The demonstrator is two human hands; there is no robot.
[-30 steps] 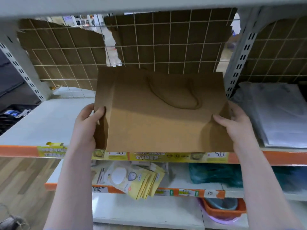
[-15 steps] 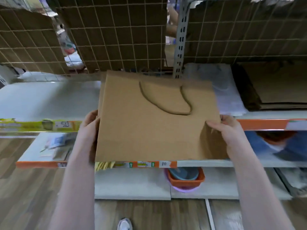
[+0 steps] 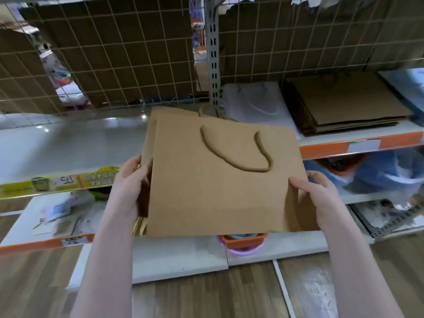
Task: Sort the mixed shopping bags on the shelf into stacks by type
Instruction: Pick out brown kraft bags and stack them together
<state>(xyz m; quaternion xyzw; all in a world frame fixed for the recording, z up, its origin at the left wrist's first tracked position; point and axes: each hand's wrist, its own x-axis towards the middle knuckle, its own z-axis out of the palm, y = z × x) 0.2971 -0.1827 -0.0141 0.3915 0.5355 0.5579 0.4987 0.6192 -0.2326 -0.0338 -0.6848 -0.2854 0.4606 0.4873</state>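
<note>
Brown paper bag (image 3: 220, 180) between left hand (image 3: 128, 189) and right hand (image 3: 319, 198), both gripping its side edges

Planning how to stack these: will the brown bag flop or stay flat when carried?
The brown bag probably stays fairly flat: held only at its side edges by the left hand and right hand, it barely sags. Likely light. Its rope handle looks floppy.

Both hands are holding a flat brown paper bag (image 3: 220, 180) by its side edges, the left hand (image 3: 130, 187) gripping the left edge, the right hand (image 3: 319, 198) pinching the lower right corner. On the shelf (image 3: 68, 143) beyond, white bags (image 3: 254, 104) and a brown-bag stack (image 3: 344, 104) are lying side by side.
</note>
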